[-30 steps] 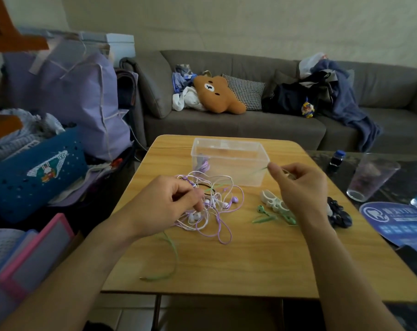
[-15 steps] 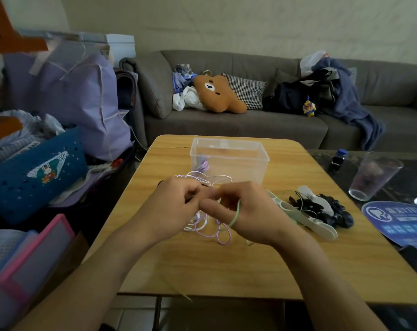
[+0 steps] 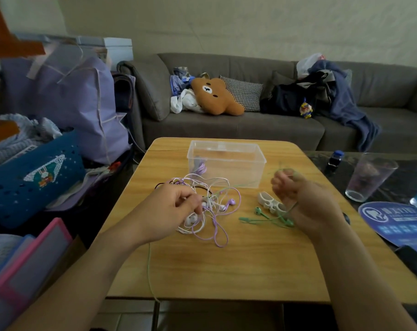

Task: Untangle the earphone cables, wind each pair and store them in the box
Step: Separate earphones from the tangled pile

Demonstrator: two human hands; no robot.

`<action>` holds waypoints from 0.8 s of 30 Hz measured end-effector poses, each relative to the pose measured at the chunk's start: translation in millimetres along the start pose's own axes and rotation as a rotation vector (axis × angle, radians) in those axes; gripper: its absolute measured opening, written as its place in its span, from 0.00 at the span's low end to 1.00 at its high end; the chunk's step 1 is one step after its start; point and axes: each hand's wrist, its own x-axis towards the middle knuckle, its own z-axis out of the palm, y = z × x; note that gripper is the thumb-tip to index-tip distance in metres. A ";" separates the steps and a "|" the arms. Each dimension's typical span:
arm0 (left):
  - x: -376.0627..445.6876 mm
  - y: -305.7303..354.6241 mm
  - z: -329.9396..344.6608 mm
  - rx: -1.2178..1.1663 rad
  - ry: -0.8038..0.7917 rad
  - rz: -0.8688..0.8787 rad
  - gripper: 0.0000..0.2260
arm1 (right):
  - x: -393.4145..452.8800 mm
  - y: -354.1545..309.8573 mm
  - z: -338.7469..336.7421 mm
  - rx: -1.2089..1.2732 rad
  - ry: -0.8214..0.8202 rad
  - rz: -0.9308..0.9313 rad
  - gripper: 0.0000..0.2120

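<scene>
A tangle of white and purple earphone cables (image 3: 210, 206) lies in the middle of the wooden table (image 3: 250, 263). My left hand (image 3: 169, 211) rests on its left side and pinches cables there. My right hand (image 3: 298, 199) is raised to the right and holds a thin green earphone cable (image 3: 264, 219) whose earbuds lie on the table below it. The green cable also trails over the table's front edge. Behind the tangle stands the clear plastic box (image 3: 226, 163), with a purple wound pair at its left wall.
A white cable holder (image 3: 270, 203) lies under my right hand. At the right, a dark glass table carries a drinking glass (image 3: 367, 177), a small bottle (image 3: 334, 161) and a blue fan (image 3: 398, 218). Bags and a sofa (image 3: 250, 125) surround the table.
My right hand has pulled away from the left hand to the right and up, drawing the green cable out of the tangle. My left hand stays on the tangle.
</scene>
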 end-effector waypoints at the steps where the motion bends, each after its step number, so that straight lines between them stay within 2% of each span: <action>1: 0.9 1.9 0.8 -0.003 0.046 -0.006 0.14 | -3.9 -0.2 0.8 -0.109 -0.059 0.026 0.10; 4: 4.7 3.9 1.3 -0.074 0.128 -0.017 0.13 | -11.9 -0.3 6.3 -0.473 -0.185 0.054 0.48; 5: 4.8 5.9 1.2 -0.119 0.138 -0.009 0.13 | -14.0 0.7 10.8 -0.666 -0.154 -0.012 0.55; 6: 4.4 7.4 1.3 -0.159 0.146 -0.003 0.13 | -16.7 3.5 16.4 -0.823 -0.084 -0.124 0.54; 7: 4.2 10.1 2.4 -0.188 0.153 0.000 0.14 | -20.7 7.4 23.0 -0.900 -0.047 -0.274 0.46; 8: 4.2 12.2 4.4 -0.208 0.160 0.003 0.14 | -24.2 11.4 29.1 -0.914 -0.081 -0.434 0.37; 10: 4.0 18.0 11.1 -0.234 0.149 0.025 0.13 | -28.9 20.5 37.9 -0.866 -0.370 -0.580 0.22; 12: 4.4 20.4 18.4 -0.299 0.109 0.048 0.11 | -36.3 30.0 44.1 -0.867 -0.645 -0.494 0.14; 13: 3.7 20.6 20.5 -0.357 0.079 0.039 0.11 | -36.9 33.0 45.2 -0.910 -0.701 -0.455 0.11; 15: 4.5 20.5 20.9 -0.439 -0.008 -0.001 0.11 | -32.1 31.3 45.2 -1.033 -0.649 -0.491 0.08; 18: 0.9 16.9 15.4 -0.496 -0.166 -0.061 0.15 | -21.8 22.7 37.8 -1.086 -0.426 -0.565 0.11; 20: -2.9 16.4 10.3 -0.576 -0.260 -0.070 0.14 | -13.1 15.8 29.6 -0.974 -0.217 -0.576 0.12; 22: -5.0 15.2 6.0 -0.655 -0.284 -0.060 0.13 | -6.5 11.4 21.1 -0.817 -0.025 -0.568 0.14; 24: -5.2 12.2 3.1 -0.691 -0.276 -0.049 0.12 | -2.2 10.9 16.6 -0.803 0.048 -0.552 0.15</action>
